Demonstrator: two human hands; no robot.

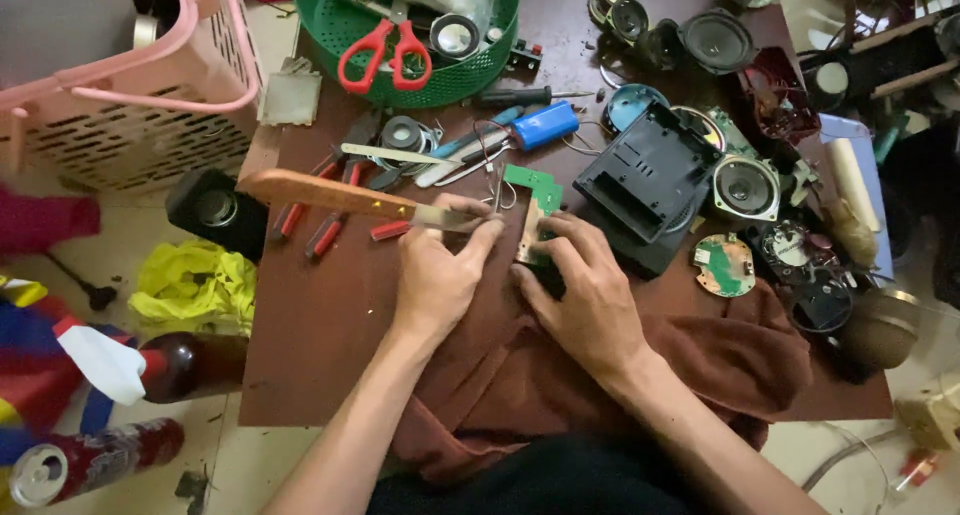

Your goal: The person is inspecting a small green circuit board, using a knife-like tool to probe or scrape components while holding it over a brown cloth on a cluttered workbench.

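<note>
Both forearms were extended forward from the bottom of the view over a dark brown worktop (320,325), converging near its middle.

The left hand (440,275) was held palm down, wrist roughly straight, with its fingers (482,237) curled around a knife (340,197) at the point where the wooden handle meets the blade. The handle was pointed out to the left and slightly upward, and the short visible part of the blade was directed toward the circuit board. The grip was closed on the knife.

The right hand (590,295) was laid palm down just beside the left, its fingers (570,230) spread and bent over a small green circuit board (533,210). The board was pinned against the worktop, its lower part covered by the fingertips and its upper green end left showing. Whether the board was pinched or only pressed could not be told.

The board was located near the centre of the worktop, just left of a black plastic casing (645,180) and just below a blue cylindrical battery (545,125). A brown cloth (730,350) was draped under the wrists. Red-handled pliers (325,230) were lying near the knife handle. A green basket (440,75) holding red scissors (385,50) was set at the far edge, with a pink crate (150,85) off to the left. Loose speakers (745,187) and a round green board (724,265) were scattered to the right.
</note>
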